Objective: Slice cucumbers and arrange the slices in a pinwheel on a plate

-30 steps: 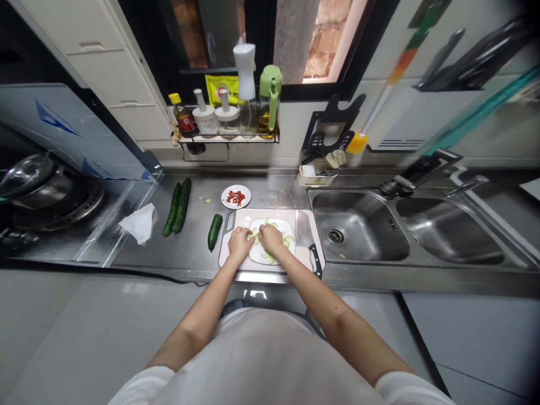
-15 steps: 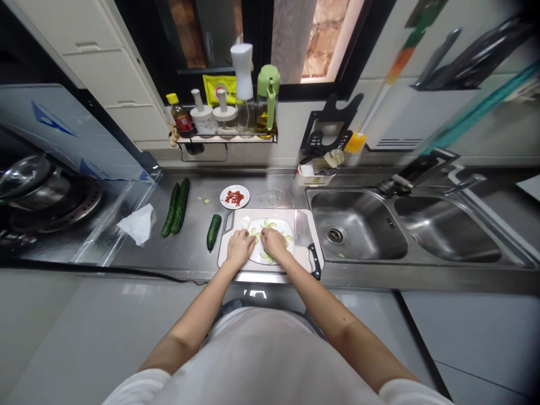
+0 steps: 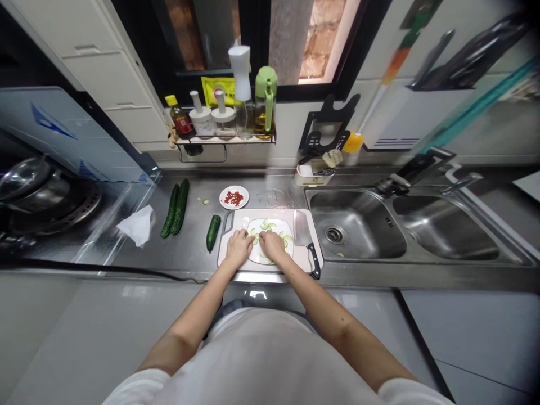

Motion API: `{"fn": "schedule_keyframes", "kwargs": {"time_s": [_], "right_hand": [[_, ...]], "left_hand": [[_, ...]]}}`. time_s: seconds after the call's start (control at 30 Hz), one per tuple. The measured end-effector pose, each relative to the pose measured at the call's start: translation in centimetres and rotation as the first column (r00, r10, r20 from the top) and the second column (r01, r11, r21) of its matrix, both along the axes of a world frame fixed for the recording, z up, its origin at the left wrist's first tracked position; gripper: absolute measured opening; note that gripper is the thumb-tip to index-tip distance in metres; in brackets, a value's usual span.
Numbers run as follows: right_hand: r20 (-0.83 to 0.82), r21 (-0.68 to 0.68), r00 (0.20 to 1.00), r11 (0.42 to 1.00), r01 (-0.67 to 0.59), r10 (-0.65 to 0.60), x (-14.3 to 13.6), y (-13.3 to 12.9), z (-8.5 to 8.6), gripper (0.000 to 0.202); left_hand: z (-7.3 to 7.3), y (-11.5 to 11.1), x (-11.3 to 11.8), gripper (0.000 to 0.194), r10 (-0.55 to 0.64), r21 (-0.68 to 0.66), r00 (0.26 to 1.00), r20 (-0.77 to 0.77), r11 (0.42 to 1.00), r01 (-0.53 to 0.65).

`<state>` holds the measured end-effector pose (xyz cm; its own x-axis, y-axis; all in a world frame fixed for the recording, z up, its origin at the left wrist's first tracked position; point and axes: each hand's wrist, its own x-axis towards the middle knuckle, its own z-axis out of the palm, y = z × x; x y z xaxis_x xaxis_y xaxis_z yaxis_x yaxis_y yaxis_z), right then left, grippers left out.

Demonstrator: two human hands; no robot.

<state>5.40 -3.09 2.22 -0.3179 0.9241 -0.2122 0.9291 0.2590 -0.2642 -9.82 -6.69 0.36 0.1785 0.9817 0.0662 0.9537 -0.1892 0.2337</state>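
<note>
A white plate (image 3: 276, 256) with several pale green cucumber slices (image 3: 268, 225) laid on it rests on the cutting board (image 3: 226, 252). At the plate's left side, my left hand (image 3: 239, 246) has its fingers closed around something too small to make out. My right hand (image 3: 272, 245) is over the middle of the plate, its fingers bent together near some slices; their tips are hard to see. The two hands are close but apart. A cleaver (image 3: 302, 228) with a black handle lies along the board's right side.
Left of the board lies a cut cucumber (image 3: 213, 232), with two whole cucumbers (image 3: 175, 208) farther left. Behind the board is a small plate of chopped red pieces (image 3: 234, 198). A double sink (image 3: 358, 225) is to the right; a white cloth (image 3: 138, 225) lies left.
My right hand has shifted very slightly over the plate. The camera view has moved a little; the other objects stay in place.
</note>
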Motion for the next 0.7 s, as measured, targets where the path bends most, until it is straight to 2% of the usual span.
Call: {"fn": "schedule_keyframes", "kwargs": {"time_s": [0.23, 0.7], "right_hand": [[0.001, -0.023, 1.000, 1.000, 0.000, 0.000, -0.04, 0.18, 0.08, 0.032], [-0.026, -0.013, 1.000, 1.000, -0.009, 0.009, 0.07, 0.37, -0.42, 0.029]], "left_hand": [[-0.13, 0.27, 0.25, 0.027, 0.003, 0.021, 1.000, -0.010, 1.000, -0.003], [0.09, 0.51, 0.57, 0.027, 0.014, -0.025, 0.999, -0.041, 1.000, -0.015]]}}
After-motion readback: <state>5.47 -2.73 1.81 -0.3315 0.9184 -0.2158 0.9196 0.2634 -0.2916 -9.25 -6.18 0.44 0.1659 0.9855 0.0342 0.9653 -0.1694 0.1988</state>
